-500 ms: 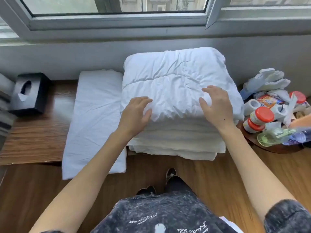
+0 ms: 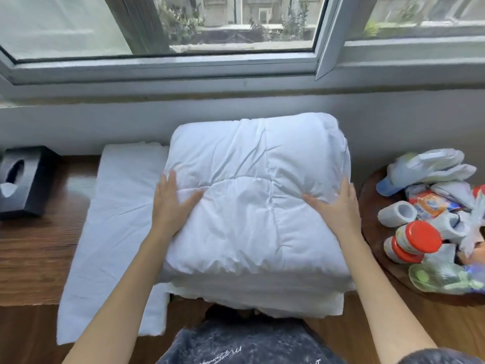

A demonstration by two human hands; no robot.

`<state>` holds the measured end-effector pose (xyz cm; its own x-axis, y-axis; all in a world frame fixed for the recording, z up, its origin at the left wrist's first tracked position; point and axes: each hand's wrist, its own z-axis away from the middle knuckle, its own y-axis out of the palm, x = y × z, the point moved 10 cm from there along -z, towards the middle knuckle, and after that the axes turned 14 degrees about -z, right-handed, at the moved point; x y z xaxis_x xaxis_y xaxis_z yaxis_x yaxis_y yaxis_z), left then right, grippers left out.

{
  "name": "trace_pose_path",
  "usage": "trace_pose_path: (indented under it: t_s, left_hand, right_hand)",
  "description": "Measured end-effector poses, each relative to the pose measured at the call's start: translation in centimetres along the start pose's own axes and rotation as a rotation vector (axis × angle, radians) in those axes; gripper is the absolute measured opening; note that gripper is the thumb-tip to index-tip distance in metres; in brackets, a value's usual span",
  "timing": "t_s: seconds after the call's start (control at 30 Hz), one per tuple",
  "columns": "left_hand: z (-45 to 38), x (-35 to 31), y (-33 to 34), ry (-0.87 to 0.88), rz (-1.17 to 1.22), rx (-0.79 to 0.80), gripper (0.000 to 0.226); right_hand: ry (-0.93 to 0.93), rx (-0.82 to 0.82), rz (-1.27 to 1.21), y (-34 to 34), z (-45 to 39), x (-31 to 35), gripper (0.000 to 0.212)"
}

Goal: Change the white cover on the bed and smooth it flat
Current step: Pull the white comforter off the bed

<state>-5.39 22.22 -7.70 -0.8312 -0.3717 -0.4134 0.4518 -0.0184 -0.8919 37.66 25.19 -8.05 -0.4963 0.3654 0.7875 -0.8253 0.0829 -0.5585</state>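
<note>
On the wooden ledge (image 2: 39,258) below the window, the folded white quilt (image 2: 252,203) is pressed at both flanks by the left hand (image 2: 172,203) and right hand (image 2: 338,208), fingers flat and ungripping; soft, bulky, light and saggy, it is best scooped from beneath.

Black tissue box (image 2: 25,181), red-capped bottles (image 2: 412,244).
</note>
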Motion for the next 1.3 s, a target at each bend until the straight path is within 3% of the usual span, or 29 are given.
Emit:
trace_pose_path:
  t_s: [0.13,0.23,0.3,0.4,0.53,0.63,0.73,0.87,0.93,1.0,1.13,1.3]
  left_hand:
    - [0.8,1.8,2.2,-0.184,0.228,0.101,0.130]
    - [0.9,3.3,4.4,-0.319,0.313,0.224,0.136]
    - [0.7,4.2,5.2,-0.351,0.336,0.296,0.127]
    - [0.4,4.4,6.8,-0.324,0.405,0.424,0.109]
    - [-0.7,4.2,8.2,-0.316,0.398,0.501,0.115]
    - [-1.8,4.3,8.9,-0.316,0.392,0.541,0.116]
    - [-3.0,5.3,10.2,-0.318,0.398,0.550,0.098]
    - [-3.7,5.5,11.2,-0.379,0.336,0.523,0.042]
    - [-3.9,5.2,11.5,-0.394,0.330,0.532,0.043]
    - [-4.1,5.4,11.8,-0.418,0.338,0.541,0.051]
    - [-4.2,4.9,11.7,-0.402,0.315,0.537,0.051]
    - [-3.3,3.8,10.2,-0.426,0.290,0.439,0.033]
  right_hand:
    - [0.087,0.000,-0.149,0.6,0.4,-2.6,0.136]
    - [0.119,0.010,-0.199,0.9,0.4,-3.9,0.138]
    - [0.177,0.022,-0.248,1.6,0.1,-4.9,0.138]
    - [0.211,0.022,-0.361,2.4,-0.4,-6.1,0.118]
    - [0.261,0.054,-0.340,3.9,-2.0,-6.9,0.127]
    - [0.287,0.090,-0.321,4.7,-3.6,-7.2,0.119]
    - [0.319,0.111,-0.269,5.3,-4.6,-8.0,0.114]
    - [0.348,0.128,-0.251,5.9,-5.6,-8.4,0.109]
    - [0.355,0.160,-0.269,6.1,-5.5,-6.8,0.093]
    - [0.400,0.201,-0.288,6.4,-5.2,-6.4,0.089]
    - [0.436,0.245,-0.235,6.1,-5.1,-7.3,0.125]
    - [0.475,0.263,-0.125,5.6,-5.2,-8.1,0.130]
